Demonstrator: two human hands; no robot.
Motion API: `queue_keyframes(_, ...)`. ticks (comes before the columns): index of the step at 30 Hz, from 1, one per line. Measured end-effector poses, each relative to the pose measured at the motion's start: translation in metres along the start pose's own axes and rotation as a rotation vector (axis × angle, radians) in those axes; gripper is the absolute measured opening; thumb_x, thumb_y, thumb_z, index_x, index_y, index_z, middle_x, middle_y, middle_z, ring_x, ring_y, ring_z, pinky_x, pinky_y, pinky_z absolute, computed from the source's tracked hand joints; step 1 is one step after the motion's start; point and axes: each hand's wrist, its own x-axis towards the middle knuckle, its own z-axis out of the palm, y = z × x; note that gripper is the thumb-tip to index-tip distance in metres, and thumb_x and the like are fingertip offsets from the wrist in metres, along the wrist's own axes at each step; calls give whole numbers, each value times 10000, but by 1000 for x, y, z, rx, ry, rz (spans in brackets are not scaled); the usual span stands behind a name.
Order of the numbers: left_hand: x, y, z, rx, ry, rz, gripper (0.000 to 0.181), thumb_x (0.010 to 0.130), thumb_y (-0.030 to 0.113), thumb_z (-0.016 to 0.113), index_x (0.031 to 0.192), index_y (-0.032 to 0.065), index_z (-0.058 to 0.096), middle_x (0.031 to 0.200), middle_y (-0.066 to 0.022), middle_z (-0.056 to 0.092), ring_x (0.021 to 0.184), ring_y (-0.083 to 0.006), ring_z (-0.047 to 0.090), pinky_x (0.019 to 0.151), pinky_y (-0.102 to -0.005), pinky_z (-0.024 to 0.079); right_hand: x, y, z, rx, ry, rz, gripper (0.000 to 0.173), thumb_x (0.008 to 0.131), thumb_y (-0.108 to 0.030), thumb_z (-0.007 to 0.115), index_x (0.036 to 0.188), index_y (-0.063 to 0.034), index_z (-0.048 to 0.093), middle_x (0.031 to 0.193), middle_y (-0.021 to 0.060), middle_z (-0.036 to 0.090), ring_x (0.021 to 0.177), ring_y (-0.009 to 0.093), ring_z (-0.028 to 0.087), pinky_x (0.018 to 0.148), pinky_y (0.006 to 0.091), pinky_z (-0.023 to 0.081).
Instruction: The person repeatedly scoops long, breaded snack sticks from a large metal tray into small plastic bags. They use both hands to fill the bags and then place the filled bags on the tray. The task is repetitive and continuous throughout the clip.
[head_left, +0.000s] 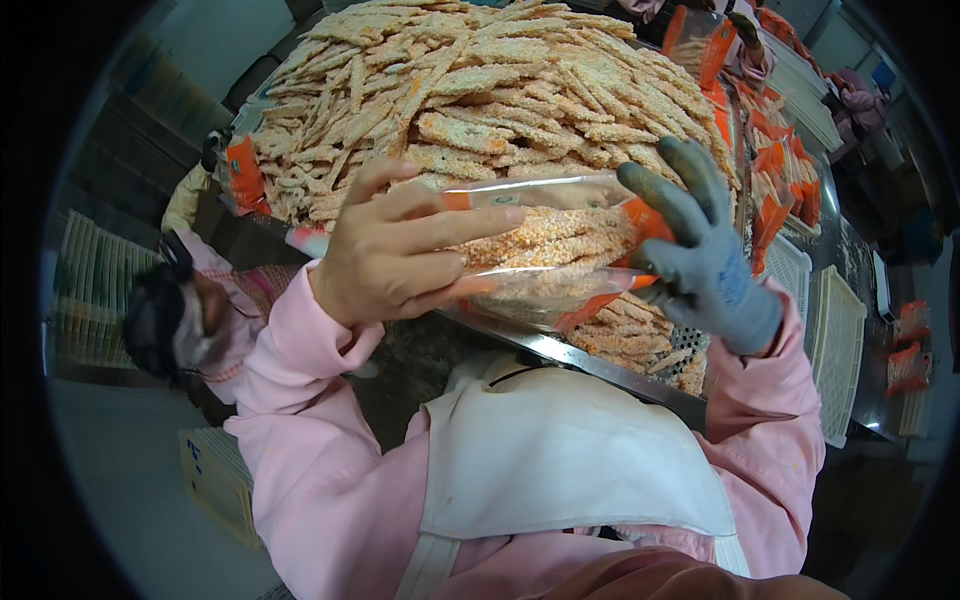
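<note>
Between my hands is a clear plastic bag (525, 296) with orange printed ends, holding several crumb-coated strips (551, 236). My bare left hand (409, 247) grips its left end, fingers spread across the front. On the right end, my right hand (694, 251), in a grey-blue coated work glove, holds the orange part between thumb and fingers. The bag is held sideways over the near edge of a metal work table (577, 360). Behind it rises a large heap of breaded strips (480, 90). Part of the bag's left end is hidden by my left hand.
Loose strips (630, 334) lie on a perforated surface below the bag. Filled orange bags (772, 187) and white plastic trays (836, 345) stand on the right. A co-worker (187, 315) is close on the left, near another orange bag (246, 176). Another person's gloved hand (745, 30) holds a bag at the far right.
</note>
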Motion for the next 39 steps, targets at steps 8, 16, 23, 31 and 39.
queue_keyframes(8, -18, -8, 84, -689, 430, -697, 259, 836, 346, 735, 909, 100, 703, 931, -3, 693, 996, -164, 607, 993, -378, 394, -37, -20, 71, 1340, 366, 746, 258, 855, -216, 646, 978, 11, 629, 1130, 125, 587, 1020, 180, 555, 844, 243, 430)
queue_keyframes(16, 9, 19, 64, -1118, 355, -991, 305, 937, 300, 643, 799, 32, 689, 637, 32, 600, 575, -49, 550, 534, -216, 429, -4, -52, 43, 1253, 560, 798, 102, 863, -91, 594, 822, 1, 612, 768, 34, 550, 674, 78, 512, 612, 231, 433)
queue_keyframes(23, 15, 42, 71, -732, 238, -870, 388, 936, 264, 629, 642, 13, 599, 492, -31, 500, 413, -108, 481, 416, -284, 359, -24, -45, 67, 1189, 389, 770, 152, 804, 7, 584, 669, 0, 514, 628, 6, 472, 586, 83, 448, 517, 247, 354)
queue_keyframes(31, -10, 29, 114, -941, 139, -975, 311, 971, 182, 561, 747, -20, 635, 563, -75, 550, 524, -119, 525, 522, -302, 416, -30, 33, 71, 1301, -97, 937, 232, 912, -211, 619, 1034, -17, 652, 920, 18, 630, 865, 117, 572, 816, 263, 470)
queue_keyframes(39, -23, 1, 105, -509, 249, -138, 402, 810, 362, 746, 1074, 83, 627, 1140, -121, 587, 884, -294, 632, 737, -385, 530, -38, 218, 94, -286, -539, 961, 850, 726, -207, 703, 1482, -182, 316, 1488, 158, 357, 1365, 371, 353, 1127, 464, 297)
